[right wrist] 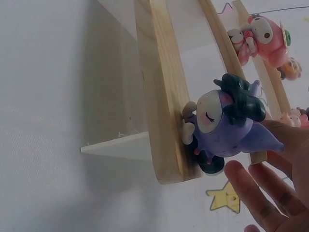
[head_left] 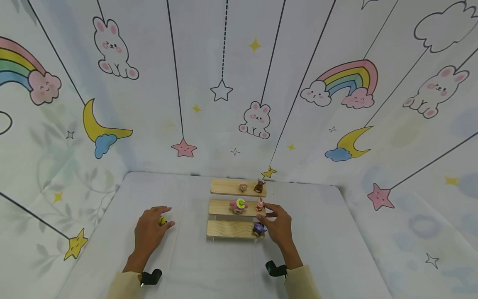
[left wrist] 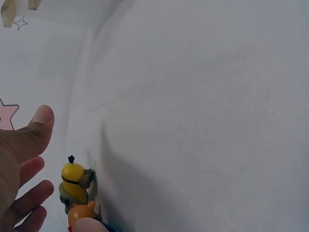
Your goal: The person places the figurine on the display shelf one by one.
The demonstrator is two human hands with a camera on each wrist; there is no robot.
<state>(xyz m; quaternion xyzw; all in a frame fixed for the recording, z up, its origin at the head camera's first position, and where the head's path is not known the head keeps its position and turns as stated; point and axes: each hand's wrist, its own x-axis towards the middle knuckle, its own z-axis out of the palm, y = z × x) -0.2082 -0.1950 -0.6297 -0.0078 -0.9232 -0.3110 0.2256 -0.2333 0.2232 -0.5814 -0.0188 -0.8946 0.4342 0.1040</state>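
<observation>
My left hand [head_left: 151,230] hovers over the table, thumb and fingers apart, beside a yellow Minion figurine [head_left: 162,221]. In the left wrist view the Minion [left wrist: 74,181] stands upright, apart from the fingers, with an orange-headed figurine [left wrist: 82,211] partly hidden in front. My right hand [head_left: 278,224] reaches around the right end of the middle shelf [head_left: 220,207]. Its index finger is at a small pink-and-white figurine [head_left: 260,204]; the thumb lies lower, in front. Whether they touch it, I cannot tell. A purple figurine [right wrist: 227,123] sits on the lowest shelf [head_left: 228,229], close to this hand.
A pink figurine with a green-and-white top [head_left: 239,205] is also on the middle shelf. The top shelf [head_left: 224,187] carries a small tan figurine [head_left: 243,187] and a brown figurine [head_left: 259,187]. A printed cloth backdrop [head_left: 149,104] surrounds the white table [head_left: 194,265].
</observation>
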